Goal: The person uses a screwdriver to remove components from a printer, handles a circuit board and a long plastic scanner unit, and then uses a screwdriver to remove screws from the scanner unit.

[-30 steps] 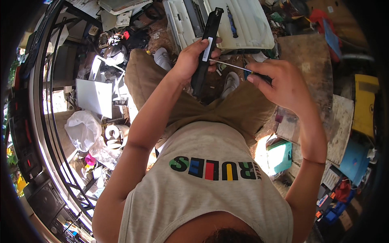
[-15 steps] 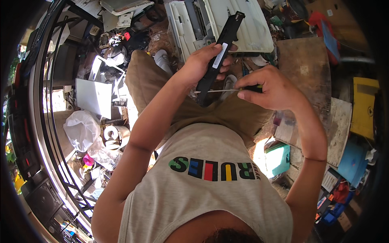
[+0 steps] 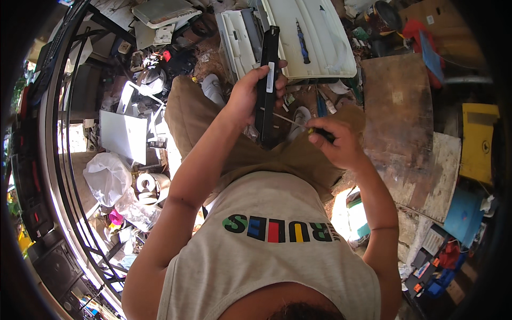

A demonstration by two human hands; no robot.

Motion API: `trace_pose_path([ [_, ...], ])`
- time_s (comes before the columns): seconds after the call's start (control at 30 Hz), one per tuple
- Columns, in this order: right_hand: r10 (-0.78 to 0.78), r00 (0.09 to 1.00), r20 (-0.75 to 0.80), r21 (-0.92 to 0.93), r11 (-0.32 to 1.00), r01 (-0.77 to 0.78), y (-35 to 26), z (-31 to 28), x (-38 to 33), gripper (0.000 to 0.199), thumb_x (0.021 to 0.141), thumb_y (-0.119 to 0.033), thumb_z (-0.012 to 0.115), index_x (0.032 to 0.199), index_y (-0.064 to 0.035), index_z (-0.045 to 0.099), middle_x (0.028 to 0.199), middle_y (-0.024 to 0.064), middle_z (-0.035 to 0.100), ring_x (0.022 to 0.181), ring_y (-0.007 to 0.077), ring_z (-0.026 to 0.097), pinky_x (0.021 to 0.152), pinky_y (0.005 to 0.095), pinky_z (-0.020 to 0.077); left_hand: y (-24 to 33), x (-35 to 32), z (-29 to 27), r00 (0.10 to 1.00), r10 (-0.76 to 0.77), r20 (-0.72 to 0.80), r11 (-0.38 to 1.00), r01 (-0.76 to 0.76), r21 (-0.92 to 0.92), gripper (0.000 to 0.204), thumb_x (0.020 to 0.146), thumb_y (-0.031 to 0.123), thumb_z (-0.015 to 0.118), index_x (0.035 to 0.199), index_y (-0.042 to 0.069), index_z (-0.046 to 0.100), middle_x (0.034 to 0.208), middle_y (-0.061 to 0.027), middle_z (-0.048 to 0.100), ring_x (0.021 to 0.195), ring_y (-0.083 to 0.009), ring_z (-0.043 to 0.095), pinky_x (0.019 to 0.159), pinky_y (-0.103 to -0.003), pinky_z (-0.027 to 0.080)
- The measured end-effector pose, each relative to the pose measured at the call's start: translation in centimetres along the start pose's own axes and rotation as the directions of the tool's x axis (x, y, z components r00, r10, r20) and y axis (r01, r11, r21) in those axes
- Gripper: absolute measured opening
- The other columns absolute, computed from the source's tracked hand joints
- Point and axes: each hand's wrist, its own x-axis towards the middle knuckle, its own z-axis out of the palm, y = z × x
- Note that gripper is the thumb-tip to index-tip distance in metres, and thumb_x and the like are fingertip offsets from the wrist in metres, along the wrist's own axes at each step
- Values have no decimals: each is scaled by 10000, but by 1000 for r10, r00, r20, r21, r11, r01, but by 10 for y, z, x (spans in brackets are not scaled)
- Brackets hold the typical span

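Left hand: the left hand (image 3: 246, 93) wraps round the middle of a long black cartridge-like bar (image 3: 266, 85); its grip is closed on the bar, fingers curled over the far side, thumb on the near side.
Black bar: held in the air over the person's lap, running nearly straight away from the body, its far end reaching over the white plastic casing (image 3: 314, 37) on the floor; a narrow white label strip runs along its upper face.
Right hand: the right hand (image 3: 338, 144) is closed round the dark handle of a screwdriver (image 3: 298, 125), grip tight on it.
Screwdriver: the thin metal shaft points left, toward the bar; its tip meets the bar's right edge just below the left hand's fingers. Whether the tip sits in a screw cannot be told.
Bar relative to the grips: inside the left grip, just left of the right grip, joined to it only by the screwdriver shaft.
Lap: tan trousers (image 3: 213, 133) under both hands; white shoes beyond the knees.
Floor: a blue-handled tool (image 3: 303, 42) lies on the white casing; a wooden board (image 3: 397, 106) is on the right, a yellow box (image 3: 477, 144) further right, a white plastic bag (image 3: 109, 178) on the left.
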Motion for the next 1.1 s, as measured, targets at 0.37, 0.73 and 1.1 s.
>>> trace_pose_path([
  [0.37,239,966,-97,154,963,-223,20,27,-7,419,794,-248,783,1114,-54,593,878,73,658,745,153,615,663,314,499,-9,-3,-3,983,163,-88,952,-134,274,441,949,247,419,1346,57,405,862,-52,486,706,-152,487,599,-291,441],
  [0.73,225,964,-140,446,884,-141,22,97,31,471,742,-196,842,1125,-19,632,902,38,699,764,111,633,645,272,503,2,-1,27,901,432,-46,290,-90,953,419,1012,380,476,1206,10,494,833,-97,608,731,-208,585,676,-333,466],
  [1.1,368,910,193,700,598,-390,25,90,29,257,800,-103,778,1000,-11,646,873,53,688,759,120,640,645,254,478,1,14,43,909,417,33,-137,27,990,549,880,472,663,1144,-5,604,779,-160,663,721,-274,656,673,-385,504],
])
